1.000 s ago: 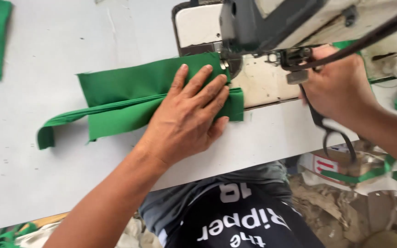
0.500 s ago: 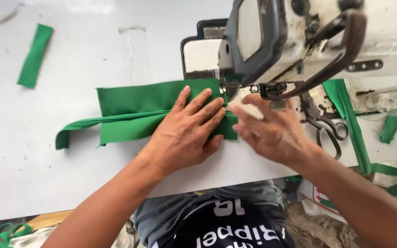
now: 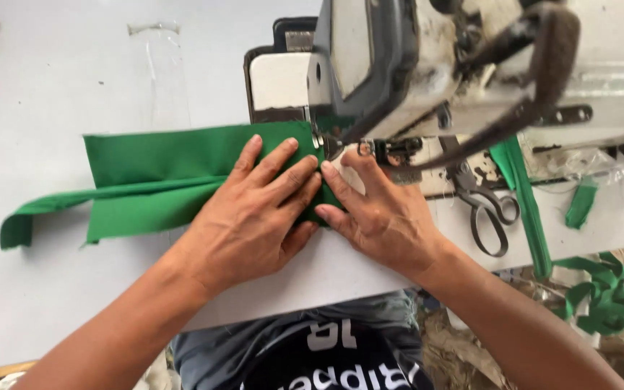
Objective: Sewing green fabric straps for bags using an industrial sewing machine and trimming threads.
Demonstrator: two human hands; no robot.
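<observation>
Nearest the camera, the left hand (image 3: 247,220) lies flat on the folded green fabric (image 3: 175,177), its fingers (image 3: 283,162) spread open and pressing down, gripping nothing. Just beside it, the right hand (image 3: 384,217) rests flat too, fingers extended, the tips touching the cloth's right edge close to the presser foot (image 3: 334,144) of the sewing machine (image 3: 427,65). The fabric sits on the white counter (image 3: 74,87), its right end under the machine head and a narrow strip trailing off to the left.

The risk, as I judge it, is the fingertips: both hands sit very near the needle area, so a slip forward could catch a finger. The loose layers could also shift under uneven pressure and feed crooked.

To the right, scissors (image 3: 485,209) lie on the counter by a hanging green strip (image 3: 521,202). Below the counter edge sits a heap of green scraps (image 3: 601,296). No package, label or sign is clear enough to describe.
</observation>
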